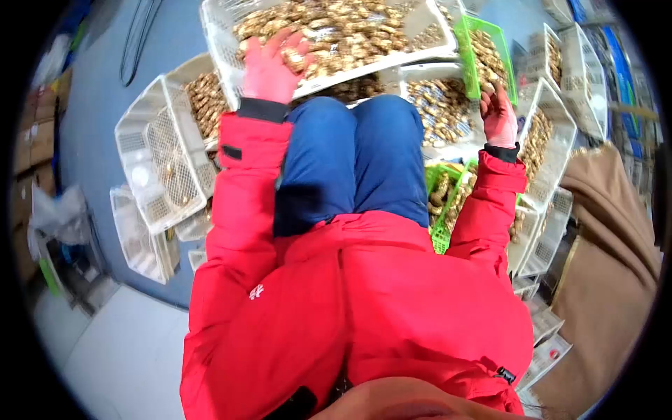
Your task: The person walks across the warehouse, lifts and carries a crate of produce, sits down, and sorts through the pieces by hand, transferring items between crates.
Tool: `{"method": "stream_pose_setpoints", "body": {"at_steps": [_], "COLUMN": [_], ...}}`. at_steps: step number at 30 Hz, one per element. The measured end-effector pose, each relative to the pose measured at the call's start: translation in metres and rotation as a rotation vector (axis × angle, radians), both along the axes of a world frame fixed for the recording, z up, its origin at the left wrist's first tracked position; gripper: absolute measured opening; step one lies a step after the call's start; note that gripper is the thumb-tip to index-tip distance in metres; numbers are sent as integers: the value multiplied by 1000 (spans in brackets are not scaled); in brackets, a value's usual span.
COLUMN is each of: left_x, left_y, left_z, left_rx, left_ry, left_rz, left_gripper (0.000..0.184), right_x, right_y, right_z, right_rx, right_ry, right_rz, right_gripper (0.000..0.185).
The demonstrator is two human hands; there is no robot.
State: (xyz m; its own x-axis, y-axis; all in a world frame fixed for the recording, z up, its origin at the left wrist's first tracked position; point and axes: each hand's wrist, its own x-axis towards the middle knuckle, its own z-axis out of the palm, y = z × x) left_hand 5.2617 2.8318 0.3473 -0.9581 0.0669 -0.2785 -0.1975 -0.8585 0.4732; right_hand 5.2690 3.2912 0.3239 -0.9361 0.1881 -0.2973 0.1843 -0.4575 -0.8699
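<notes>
My left hand (271, 68) reaches over the near left corner of a large white basket (364, 68) heaped with tan-brown, mushroom-like pieces (357, 31). Its fingers curl round one such piece (294, 60). On the right, my right hand (500, 120) is at the near end of a narrow green basket (509, 66), which holds more of these pieces. Between its thumb and fingers sits a small pale-brown piece (488, 88). The exact kind of the pieces is too small to tell.
Below the large basket, another white basket (413, 73) holds more pieces. White mesh baskets (143, 175) stand at the left, others (560, 126) at the right. Green baskets (439, 241) are beside my right knee. Brown cloth (602, 280) lies at the far right.
</notes>
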Motion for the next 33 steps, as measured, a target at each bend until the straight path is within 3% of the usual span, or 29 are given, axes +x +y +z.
{"method": "stream_pose_setpoints", "body": {"at_steps": [5, 7, 9, 11, 14, 18, 19, 21, 25, 27, 33], "left_x": [-4, -6, -11, -4, 7, 9, 14, 13, 16, 15, 18], "left_y": [15, 16, 13, 11, -10, -22, -16, -9, 1, -5, -2], "left_z": [20, 27, 10, 19, 21, -3, 2, -14, 11, -2, 23], "left_rx": [-107, -130, -458, -457, -336, -487, -583, -538, -614, -541, -408], "left_ry": [-10, 15, 183, 186, 178, 27, 11, 5, 11, 16, -131], "left_rz": [52, 73, 139, 220, 140, 58, 51, 18, -98, -152, -269], "left_gripper": [67, 69, 70, 69, 67, 49, 42, 38, 35, 38, 42], "right_x": [-38, -40, -43, -45, -51, -57, -57, -57, -51, -51, -49], "right_y": [-222, -284, -321, -327, -317, -307, -309, -313, -316, -314, -316], "right_z": [76, 71, 53, 56, 38, 40, 41, 45, 55, 55, 59], "right_rx": [304, 460, 567, 362, -87, -478, -494, -487, -385, -332, -138], "right_ry": [184, 307, 581, 417, 201, 262, 281, 314, 303, 310, 320], "right_rz": [655, 737, 709, 721, 667, 704, 685, 694, 750, 737, 726], "right_gripper": [42, 44, 45, 44, 40, 55, 57, 60, 57, 56, 52]}}
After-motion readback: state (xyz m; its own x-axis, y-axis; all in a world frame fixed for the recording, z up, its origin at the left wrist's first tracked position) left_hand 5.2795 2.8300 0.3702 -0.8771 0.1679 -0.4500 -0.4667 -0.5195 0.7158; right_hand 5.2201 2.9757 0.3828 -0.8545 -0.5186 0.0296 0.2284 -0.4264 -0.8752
